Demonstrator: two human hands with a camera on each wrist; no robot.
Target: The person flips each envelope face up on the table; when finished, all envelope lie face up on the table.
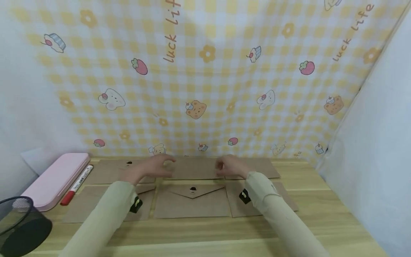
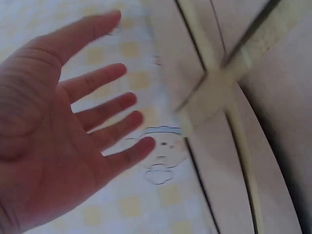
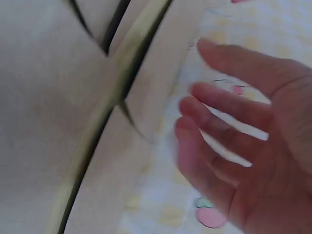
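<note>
Brown paper envelopes lie flat in two rows on the wooden table. My left hand [image 1: 149, 167] hovers at the back row, between the left envelope [image 1: 104, 172] and the middle envelope [image 1: 194, 169]. Its fingers are spread and hold nothing, as the left wrist view shows. Near the seam between the middle envelope and the back right envelope [image 1: 264, 167] is my right hand [image 1: 233, 166], its fingers loosely bent around nothing. In front lie a left envelope [image 1: 86, 201], a middle envelope [image 1: 192, 208] with a pointed flap and a small hat print, and a right envelope [image 1: 236, 207]. My forearms partly cover the outer ones.
At the left lie a pink case [image 1: 57, 178] and a red-capped white marker [image 1: 77, 184]. A black mesh cup [image 1: 25, 228] stands at the near left corner. Behind the table hangs a yellow checked cloth [image 1: 208, 78]; a white panel [image 1: 372, 142] borders the right side.
</note>
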